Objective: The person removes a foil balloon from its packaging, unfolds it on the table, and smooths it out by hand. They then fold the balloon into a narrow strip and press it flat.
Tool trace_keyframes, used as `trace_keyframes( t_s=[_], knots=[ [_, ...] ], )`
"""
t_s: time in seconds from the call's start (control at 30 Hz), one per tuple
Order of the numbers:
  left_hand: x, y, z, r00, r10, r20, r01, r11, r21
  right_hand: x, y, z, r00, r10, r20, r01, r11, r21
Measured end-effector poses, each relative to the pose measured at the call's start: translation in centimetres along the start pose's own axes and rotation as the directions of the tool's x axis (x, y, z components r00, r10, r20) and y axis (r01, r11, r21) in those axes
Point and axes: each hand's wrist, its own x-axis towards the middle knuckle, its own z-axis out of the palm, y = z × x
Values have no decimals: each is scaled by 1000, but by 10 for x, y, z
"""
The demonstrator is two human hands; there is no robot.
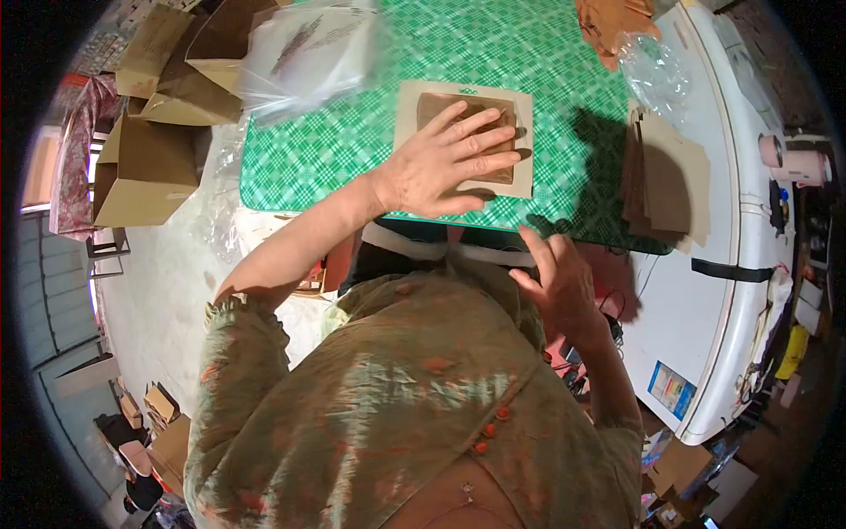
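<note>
My left hand (454,163) lies palm down with its fingers spread over a flat brown item (432,108), which sits on a beige card (524,181) on the green checked tablecloth (326,167). The card has a cut-out slot near its far edge, and the hand covers much of the brown item. My right hand (562,275) is just off the table's near edge. Its index finger and thumb are apart, the other fingers are bent, and no object shows in it.
Clear plastic bags (313,53) lie at the far left of the table. Beige cards (674,176) are stacked at the right, below crumpled clear plastic (656,75) and brown pieces (617,26). Open cardboard boxes (154,163) stand left; a white appliance (687,326) stands right.
</note>
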Motion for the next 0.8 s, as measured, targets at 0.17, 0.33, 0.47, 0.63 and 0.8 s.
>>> trace_keyframes(
  t_s=[0.17,0.33,0.47,0.63,0.8],
  knots=[
    [-46,22,-16,986,-140,-94,139,990,-23,2,21,15,975,-168,-147,144,976,-161],
    [-94,45,-19,953,-303,6,303,953,6,17,31,16,955,-231,-184,188,957,-222],
    [-109,51,-7,936,-349,-51,352,934,63,27,39,24,940,-289,-182,249,945,-213],
    [-125,62,4,929,-342,-142,350,936,36,32,36,31,888,-365,-281,325,929,-178],
    [-127,64,6,913,-337,-229,350,937,15,34,26,31,895,-347,-280,343,937,-65]
  ],
)
